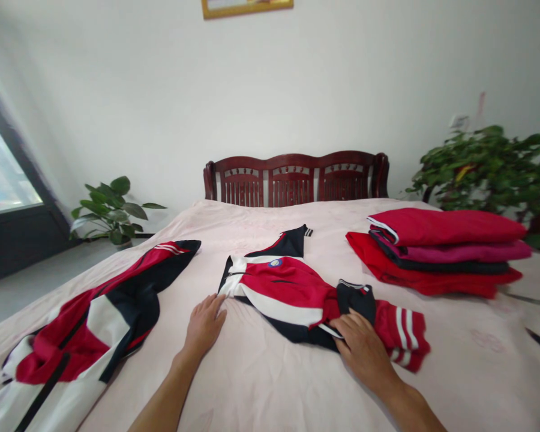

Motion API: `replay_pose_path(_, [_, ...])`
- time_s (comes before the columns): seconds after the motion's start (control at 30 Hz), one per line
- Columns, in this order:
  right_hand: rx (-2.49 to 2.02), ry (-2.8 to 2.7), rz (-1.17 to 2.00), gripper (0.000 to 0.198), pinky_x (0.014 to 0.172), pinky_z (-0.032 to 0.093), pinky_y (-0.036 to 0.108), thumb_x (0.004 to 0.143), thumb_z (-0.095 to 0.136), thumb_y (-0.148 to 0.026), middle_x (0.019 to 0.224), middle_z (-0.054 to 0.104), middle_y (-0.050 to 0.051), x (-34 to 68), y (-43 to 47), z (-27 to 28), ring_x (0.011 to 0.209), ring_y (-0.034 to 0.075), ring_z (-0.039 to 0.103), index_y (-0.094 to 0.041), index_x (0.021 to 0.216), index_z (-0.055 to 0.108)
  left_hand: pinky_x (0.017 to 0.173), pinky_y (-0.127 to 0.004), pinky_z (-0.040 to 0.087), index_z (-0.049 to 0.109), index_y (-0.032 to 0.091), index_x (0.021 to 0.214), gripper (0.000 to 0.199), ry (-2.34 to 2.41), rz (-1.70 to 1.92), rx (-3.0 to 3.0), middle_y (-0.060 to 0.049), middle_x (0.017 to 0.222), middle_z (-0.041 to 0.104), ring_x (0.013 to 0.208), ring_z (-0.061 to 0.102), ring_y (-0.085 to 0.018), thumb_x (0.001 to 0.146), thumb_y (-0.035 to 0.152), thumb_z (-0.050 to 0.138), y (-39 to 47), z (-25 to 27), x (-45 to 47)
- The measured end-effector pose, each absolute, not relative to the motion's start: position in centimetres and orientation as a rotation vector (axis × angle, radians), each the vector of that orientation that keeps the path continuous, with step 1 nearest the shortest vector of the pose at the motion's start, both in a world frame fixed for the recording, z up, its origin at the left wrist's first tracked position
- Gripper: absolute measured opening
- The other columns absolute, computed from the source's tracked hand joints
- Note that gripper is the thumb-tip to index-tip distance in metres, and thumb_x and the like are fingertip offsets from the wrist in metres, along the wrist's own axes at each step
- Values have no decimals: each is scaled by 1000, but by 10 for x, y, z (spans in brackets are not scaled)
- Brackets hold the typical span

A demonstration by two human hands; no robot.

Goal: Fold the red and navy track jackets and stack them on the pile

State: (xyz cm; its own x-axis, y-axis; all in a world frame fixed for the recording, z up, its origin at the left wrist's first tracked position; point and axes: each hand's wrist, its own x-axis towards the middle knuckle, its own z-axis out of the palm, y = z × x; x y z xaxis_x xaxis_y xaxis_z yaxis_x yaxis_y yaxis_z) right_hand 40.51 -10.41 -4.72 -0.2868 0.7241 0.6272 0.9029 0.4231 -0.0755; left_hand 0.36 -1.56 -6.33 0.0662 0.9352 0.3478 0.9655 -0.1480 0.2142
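Observation:
A red, white and navy zip jacket (pixel 285 282) with a round badge lies sideways on the bed in front of me. My left hand (pixel 206 323) rests at its collar end, fingers stretched out and fingertips touching the white fabric. At the other end, my right hand (pixel 360 342) has its fingers closed on the jacket's lower edge, beside a folded-over navy part (pixel 356 298). A red sleeve (pixel 402 333) with white stripes sticks out beyond that hand. The far navy sleeve (pixel 292 243) points away towards the headboard.
A second red, white and navy garment (pixel 94 324) lies crumpled at the left. Several folded red, magenta and dark clothes form a stack (pixel 445 252) at the right. The pink bedsheet (pixel 247 384) reaches a dark wooden headboard (pixel 292 177). Plants (pixel 112 207) flank the bed.

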Motion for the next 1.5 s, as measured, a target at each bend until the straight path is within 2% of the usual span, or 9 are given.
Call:
replay_pose_path(1.03, [-1408,-2084,-264,28,112,34,47,81,55,-4,92,65,2,405,-104,-48,95,21,58,-21,100,65,114,-43,35,55,24,140,45,-2033,-613,-2258,-9,146,55,138,46,-26,97,30,43,-14,-62,4])
replay_pose_path(1.5, [-1385,-2081,-307,28,108,39,45,79,55,-3,87,65,1,404,-104,-45,91,21,59,-22,97,65,114,-45,36,56,23,140,46,-2012,-676,-2264,-10,145,56,137,48,-28,96,29,43,-13,-66,1])
